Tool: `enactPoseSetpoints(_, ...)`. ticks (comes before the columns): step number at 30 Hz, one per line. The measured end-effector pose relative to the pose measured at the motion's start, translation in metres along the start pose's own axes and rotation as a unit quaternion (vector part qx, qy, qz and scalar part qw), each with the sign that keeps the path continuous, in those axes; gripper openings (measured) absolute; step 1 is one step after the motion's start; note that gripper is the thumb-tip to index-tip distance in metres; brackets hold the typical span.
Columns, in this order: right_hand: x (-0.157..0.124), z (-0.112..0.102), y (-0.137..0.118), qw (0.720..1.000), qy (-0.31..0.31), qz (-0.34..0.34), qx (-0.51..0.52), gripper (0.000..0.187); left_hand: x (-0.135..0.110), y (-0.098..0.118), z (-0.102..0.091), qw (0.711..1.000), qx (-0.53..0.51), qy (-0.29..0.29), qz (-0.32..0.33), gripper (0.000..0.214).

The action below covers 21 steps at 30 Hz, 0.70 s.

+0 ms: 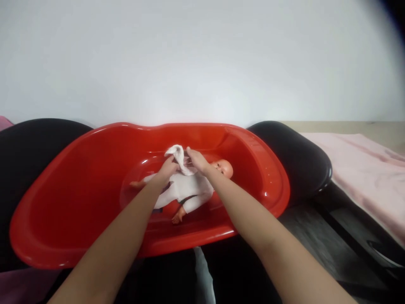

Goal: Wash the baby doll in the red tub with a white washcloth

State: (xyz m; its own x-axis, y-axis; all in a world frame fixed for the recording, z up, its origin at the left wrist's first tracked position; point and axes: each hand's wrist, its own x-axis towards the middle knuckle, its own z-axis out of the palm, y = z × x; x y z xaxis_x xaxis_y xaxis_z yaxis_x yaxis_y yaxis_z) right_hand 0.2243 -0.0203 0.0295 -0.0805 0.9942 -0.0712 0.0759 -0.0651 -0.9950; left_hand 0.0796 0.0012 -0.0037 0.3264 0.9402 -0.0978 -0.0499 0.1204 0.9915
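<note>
Leaning over the red tub (38, 228), the person pinches white fabric (176, 150) in the left hand (168, 167). Below it, the white-clothed doll (188, 187) lies inside the tub, while the right hand (198, 160) meets the fabric's right side, its grip hidden from me.

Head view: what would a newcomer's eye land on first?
The big glossy red tub across the middle, set against a pale wall. Next, the baby doll in white clothing lying in it, head toward the right end. Then, at the doll's torso, the bunched white fabric that the left hand seems to pinch, with the right hand close beside it.
</note>
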Motion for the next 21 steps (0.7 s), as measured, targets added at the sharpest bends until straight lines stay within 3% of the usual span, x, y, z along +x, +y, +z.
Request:
enactPoseSetpoints(2, 0.0, -0.001, 0.003, 0.994, 0.009, -0.025, -0.108, 0.024, 0.001, 0.002, -0.003, 0.998, -0.037, -0.03, -0.032, 0.058)
enactPoseSetpoints(4, 0.0, -0.002, 0.007, 0.971, -0.007, -0.071, -0.228, 0.029, 0.003, 0.002, -0.005, 0.996, -0.056, -0.033, -0.055, 0.051)
enactPoseSetpoints(7, -0.001, 0.0, 0.012, 0.931, -0.027, -0.128, -0.341, 0.039, 0.005, 0.001, -0.005, 0.995, -0.073, 0.009, -0.069, 0.04)
enactPoseSetpoints(10, -0.002, 0.002, 0.016, 0.901, -0.006, -0.125, -0.415, 0.037, 0.004, 0.002, -0.001, 0.993, -0.087, 0.056, -0.062, 0.032)
enactPoseSetpoints(16, -0.006, 0.005, 0.016, 0.836, 0.005, -0.111, -0.538, 0.032, 0.001, 0.005, 0.007, 0.991, -0.101, 0.075, -0.039, 0.024)
enactPoseSetpoints(21, -0.003, 0.003, 0.019, 0.825, 0.02, -0.095, -0.557, 0.033, 0.002, 0.003, 0.008, 0.991, -0.092, 0.096, -0.024, 0.021)
